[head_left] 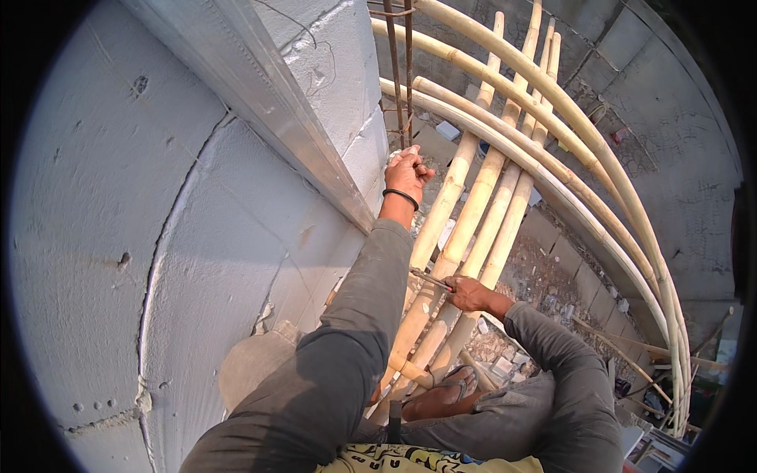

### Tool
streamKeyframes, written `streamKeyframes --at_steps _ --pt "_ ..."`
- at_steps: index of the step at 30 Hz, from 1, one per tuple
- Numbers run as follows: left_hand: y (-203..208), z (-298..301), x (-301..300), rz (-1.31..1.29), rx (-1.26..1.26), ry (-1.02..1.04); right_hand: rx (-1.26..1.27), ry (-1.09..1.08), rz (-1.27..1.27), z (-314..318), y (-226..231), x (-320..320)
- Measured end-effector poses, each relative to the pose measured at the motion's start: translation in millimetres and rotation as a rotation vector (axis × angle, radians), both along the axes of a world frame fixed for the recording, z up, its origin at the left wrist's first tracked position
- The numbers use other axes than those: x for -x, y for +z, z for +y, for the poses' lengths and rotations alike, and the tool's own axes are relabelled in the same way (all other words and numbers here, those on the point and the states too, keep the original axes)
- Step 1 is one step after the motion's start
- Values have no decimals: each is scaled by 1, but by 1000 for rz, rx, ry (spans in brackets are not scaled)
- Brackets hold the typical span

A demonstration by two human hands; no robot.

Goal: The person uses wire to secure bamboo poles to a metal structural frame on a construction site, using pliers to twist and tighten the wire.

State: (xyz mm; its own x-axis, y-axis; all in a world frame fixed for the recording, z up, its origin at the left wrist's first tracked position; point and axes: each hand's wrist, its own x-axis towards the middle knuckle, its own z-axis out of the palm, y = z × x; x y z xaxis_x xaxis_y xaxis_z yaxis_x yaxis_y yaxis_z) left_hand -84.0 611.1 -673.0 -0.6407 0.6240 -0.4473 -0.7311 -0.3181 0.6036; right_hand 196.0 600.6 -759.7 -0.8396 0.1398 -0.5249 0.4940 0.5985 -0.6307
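My left hand (408,173), with a black band at the wrist, is stretched forward beside the edge of the grey block wall (229,236). Its fingers are curled closed at the lower visible end of two rusty rebars (408,87); what lies inside them is hidden. Nearer to me, my right hand (473,294) is wrapped around the handles of slim metal pincers (430,279). The tool's head points left, above the bamboo poles (461,236). Below the hand, my sandalled foot (443,392) rests on the bamboo.
Curved bamboo rails (568,118) sweep around the right side. A metal straightedge beam (272,94) leans across the wall. Far below, rubble and broken blocks (505,364) lie on the ground. Some beige rounded thing (251,363) shows beside my left arm.
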Motion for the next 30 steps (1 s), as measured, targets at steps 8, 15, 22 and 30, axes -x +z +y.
streamKeyframes --at_steps 8,15,22,30 --pt "-6 -25 -8 232 246 78 8 -506 184 78 87 74" --pt "-27 -24 -5 452 381 217 -220 -384 309 80 110 154" --pt "-23 -28 -9 613 526 230 -257 -344 334 71 104 173" --pt "-16 -53 4 -13 34 -19 -249 -325 260 52 122 185"
